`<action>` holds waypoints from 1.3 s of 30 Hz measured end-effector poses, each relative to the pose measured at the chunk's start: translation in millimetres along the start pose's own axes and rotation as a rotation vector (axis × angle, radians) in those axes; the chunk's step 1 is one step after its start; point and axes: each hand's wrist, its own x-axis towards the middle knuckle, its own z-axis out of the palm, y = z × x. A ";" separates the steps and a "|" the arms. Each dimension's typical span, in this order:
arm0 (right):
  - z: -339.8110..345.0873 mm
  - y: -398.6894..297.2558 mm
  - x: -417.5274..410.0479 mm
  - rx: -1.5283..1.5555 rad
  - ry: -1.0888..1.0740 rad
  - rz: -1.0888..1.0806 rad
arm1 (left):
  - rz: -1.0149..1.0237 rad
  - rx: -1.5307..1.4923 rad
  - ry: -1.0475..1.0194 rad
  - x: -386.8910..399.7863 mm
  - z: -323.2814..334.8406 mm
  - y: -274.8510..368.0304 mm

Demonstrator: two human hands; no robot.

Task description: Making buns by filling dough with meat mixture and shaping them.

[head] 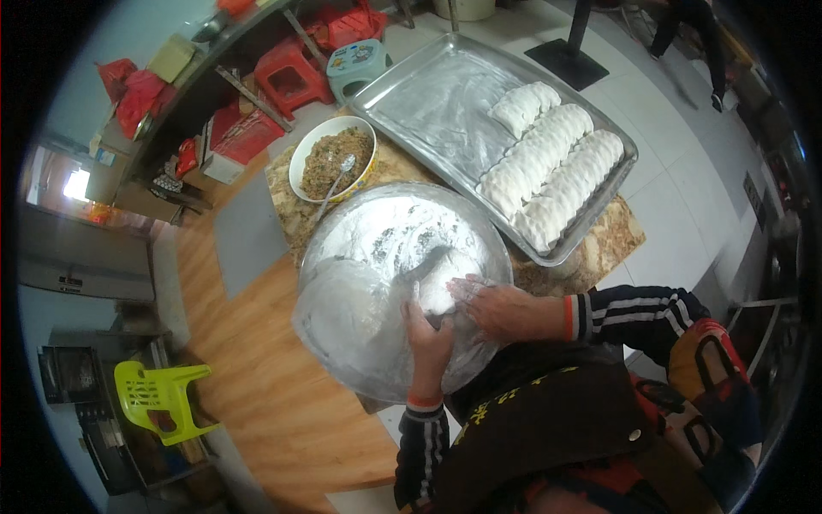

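Note:
A floured lump of white dough [447,275] is in the large metal bowl [478,225], between my two hands. My left hand [429,337] holds its near end, thumb and fingers on either side. My right hand [491,310] lies against its right side, with flour on the fingers. Loose white flour [398,218] coats the bowl's far inner wall. Clear plastic film [340,311] covers a pale mass in the left part of the bowl; what lies under it shows only dimly.
A bowl of minced filling [337,157] with a metal spoon [345,168] stands beyond the bowl. Rows of pleated dumplings [542,160] fill the right side of a metal tray [417,96]. Both rest on a stone-patterned tabletop [607,234]. A yellow-green plastic chair [151,401] stands left; a person's legs [693,38] show far right.

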 end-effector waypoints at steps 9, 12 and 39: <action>-15.8 55.3 48.7 -0.102 -0.128 -0.374 | -0.153 -0.072 0.034 -16.3 4.5 -4.2; -83.6 58.4 69.4 0.314 -0.382 0.082 | -0.161 -0.162 0.066 -22.4 -8.5 -13.6; -32.8 -1.9 13.0 -0.284 -0.106 -0.162 | -0.143 -0.083 -0.016 0.7 -13.6 7.4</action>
